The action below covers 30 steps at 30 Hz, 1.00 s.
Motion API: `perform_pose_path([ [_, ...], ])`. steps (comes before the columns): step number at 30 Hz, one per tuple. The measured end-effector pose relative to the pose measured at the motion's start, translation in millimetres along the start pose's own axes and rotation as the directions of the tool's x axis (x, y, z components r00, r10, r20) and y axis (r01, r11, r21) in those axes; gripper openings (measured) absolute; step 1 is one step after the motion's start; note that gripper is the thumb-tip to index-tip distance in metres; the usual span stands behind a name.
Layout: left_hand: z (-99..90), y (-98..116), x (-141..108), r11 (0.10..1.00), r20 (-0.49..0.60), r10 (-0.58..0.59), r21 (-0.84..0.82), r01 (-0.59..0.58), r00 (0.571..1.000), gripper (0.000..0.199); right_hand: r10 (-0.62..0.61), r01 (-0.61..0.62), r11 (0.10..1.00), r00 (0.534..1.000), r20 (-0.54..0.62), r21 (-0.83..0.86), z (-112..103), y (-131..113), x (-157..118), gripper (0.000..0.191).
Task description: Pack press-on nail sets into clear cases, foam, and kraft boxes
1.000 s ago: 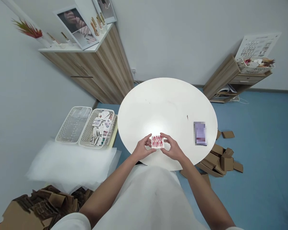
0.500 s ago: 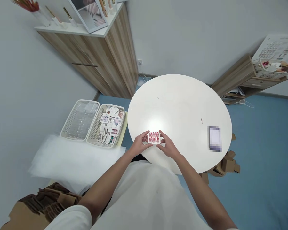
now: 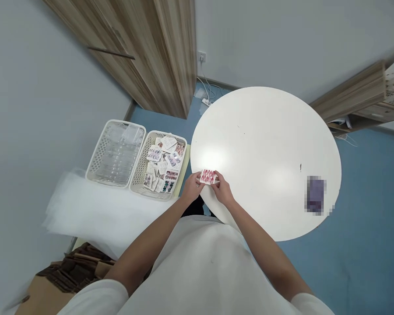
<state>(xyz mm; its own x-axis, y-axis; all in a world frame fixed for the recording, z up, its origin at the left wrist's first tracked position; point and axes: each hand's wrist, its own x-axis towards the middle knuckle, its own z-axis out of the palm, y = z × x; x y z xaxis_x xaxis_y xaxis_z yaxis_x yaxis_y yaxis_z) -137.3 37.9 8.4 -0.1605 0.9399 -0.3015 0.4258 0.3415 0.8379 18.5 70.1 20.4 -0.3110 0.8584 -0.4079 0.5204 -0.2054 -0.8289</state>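
Observation:
A small white card of red and pink press-on nails (image 3: 208, 176), set in two rows, is held level over the near left edge of the round white table (image 3: 265, 131). My left hand (image 3: 193, 186) pinches its left side. The right side is gripped by the fingers of my right hand (image 3: 222, 189). To the left, a white basket (image 3: 134, 186) holds a heap of similar nail cards (image 3: 162, 164) in various colours. Beside it another white basket (image 3: 93, 164) contains clear plastic cases (image 3: 116, 157).
White translucent sheets (image 3: 95, 214) lie in front of the baskets. Folded brown cardboard (image 3: 52, 288) is stacked at the lower left. A wooden cabinet (image 3: 144, 65) stands behind the baskets, with cables and a power strip (image 3: 206, 102) on the floor. A blurred-out object (image 3: 315, 194) lies on the table's right.
My view has tipped down and turned left, so the table and baskets sit further right. Both hands still hold the nail card, which has tilted slightly.

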Motion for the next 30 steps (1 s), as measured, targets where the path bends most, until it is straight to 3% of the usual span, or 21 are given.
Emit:
perform_pose_path([
  [3,1.1,-5,2,1.000,-0.025,-0.021,0.014,0.021,0.999,0.040,0.051,-0.050,0.999,0.998,-0.048,0.009,12,1,9,0.057],
  [10,2.3,-6,7,0.997,-0.047,-0.040,0.057,0.043,0.998,0.046,0.070,-0.073,0.997,0.991,-0.116,-0.021,28,-3,18,0.048],
  [16,0.9,-3,6,0.992,-0.035,-0.105,0.069,0.107,0.994,0.050,0.127,-0.133,0.990,0.983,-0.130,-0.043,30,-3,14,0.058],
  [23,0.8,-1,-1,0.982,0.006,-0.188,0.003,0.188,0.982,0.057,0.249,-0.229,0.960,0.962,-0.115,0.164,35,-6,4,0.055],
  [30,-0.8,1,19,0.975,-0.043,-0.197,-0.112,0.191,0.979,0.056,0.256,-0.217,0.941,0.958,-0.127,0.259,38,-19,26,0.054],
])
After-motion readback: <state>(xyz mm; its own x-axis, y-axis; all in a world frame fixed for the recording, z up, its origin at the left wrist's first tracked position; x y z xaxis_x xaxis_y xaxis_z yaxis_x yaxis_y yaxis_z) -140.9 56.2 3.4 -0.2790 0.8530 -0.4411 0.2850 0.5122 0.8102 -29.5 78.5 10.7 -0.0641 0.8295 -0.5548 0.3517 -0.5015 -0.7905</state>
